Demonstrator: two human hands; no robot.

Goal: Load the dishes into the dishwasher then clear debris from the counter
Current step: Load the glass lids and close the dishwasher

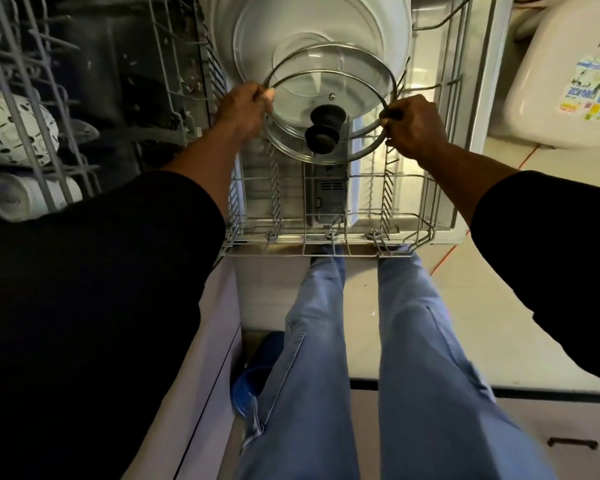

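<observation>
Grip of left hand (245, 110) and right hand (414, 128) on 2 glass lids (357, 98), white plates (326, 22) behind, rack (329, 233) below

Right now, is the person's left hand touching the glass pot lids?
Touching. The head view shows the left hand with its fingers and thumb curled round the metal rim at the left edge of the glass lids, with no gap.

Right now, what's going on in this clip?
A person at the open dishwasher holds glass lids with black knobs, apparently two together, over the pulled-out lower rack. The left hand grips the rims on one side, the right hand the other. White dishes already stand behind them in the rack.
</observation>
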